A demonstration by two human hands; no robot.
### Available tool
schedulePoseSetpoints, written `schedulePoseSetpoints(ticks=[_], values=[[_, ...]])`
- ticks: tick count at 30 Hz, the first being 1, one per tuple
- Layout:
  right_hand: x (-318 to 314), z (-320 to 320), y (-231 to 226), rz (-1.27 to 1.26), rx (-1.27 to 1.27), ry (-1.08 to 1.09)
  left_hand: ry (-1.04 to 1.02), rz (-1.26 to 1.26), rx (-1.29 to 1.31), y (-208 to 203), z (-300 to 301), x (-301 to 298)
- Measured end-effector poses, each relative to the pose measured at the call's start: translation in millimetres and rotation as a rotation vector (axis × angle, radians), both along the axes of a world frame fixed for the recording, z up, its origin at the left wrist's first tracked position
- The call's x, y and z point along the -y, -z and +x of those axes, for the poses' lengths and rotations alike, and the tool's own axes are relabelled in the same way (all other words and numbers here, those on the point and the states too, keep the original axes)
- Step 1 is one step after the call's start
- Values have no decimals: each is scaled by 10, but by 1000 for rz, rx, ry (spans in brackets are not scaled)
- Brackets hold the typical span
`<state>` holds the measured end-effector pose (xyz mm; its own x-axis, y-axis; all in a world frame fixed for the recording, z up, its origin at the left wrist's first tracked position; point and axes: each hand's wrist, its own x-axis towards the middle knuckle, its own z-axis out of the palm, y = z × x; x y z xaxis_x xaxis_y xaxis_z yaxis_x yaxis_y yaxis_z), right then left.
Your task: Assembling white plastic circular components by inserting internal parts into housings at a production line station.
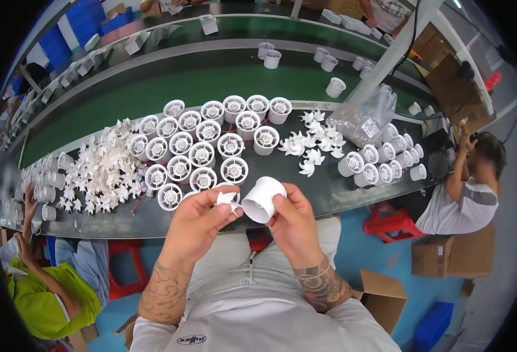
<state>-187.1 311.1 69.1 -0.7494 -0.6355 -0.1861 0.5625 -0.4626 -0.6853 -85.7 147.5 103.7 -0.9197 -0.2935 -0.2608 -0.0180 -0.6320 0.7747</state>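
Observation:
In front of my body, at the bench edge, my left hand (204, 216) pinches a small white fan impeller (230, 201) between thumb and fingers. Close beside it, my right hand (294, 218) grips a white round fan housing (264, 200), tilted so its open end faces down toward the left. Impeller and housing are nearly touching. Beyond my hands, many white housings with spoked round tops (202, 154) stand upright in a cluster. A big heap of loose white impellers (103, 167) lies to their left, and a smaller pile (312, 142) to their right.
A clear bag of small parts (361, 122) leans by a post at the right, near more housings (383, 155). Green conveyor belts (211, 73) run behind, carrying some housings. One co-worker (470, 190) sits at right, another in green (50, 299) at left. Cardboard boxes (382, 299) stand on the floor.

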Motion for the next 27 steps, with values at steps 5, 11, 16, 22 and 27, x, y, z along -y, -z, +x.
schedulePoseSetpoints(ticks=[5, 11, 16, 22, 27], values=[[-57, -20, -61, -69, 43, -32, -87, -849, -285, 87, -65, -166], [-112, 34, -83, -88, -9, -78, -111, -1290, -296, -17, -42, -260], [-139, 70, -116, -76, -85, -98, -184, -1310, -361, -2, 17, -276], [-117, 105, -118, -64, -106, -85, -215, -1324, -408, 26, 25, -247], [-91, 146, -133, -27, -88, -82, -217, -1324, -398, 55, 56, -230]])
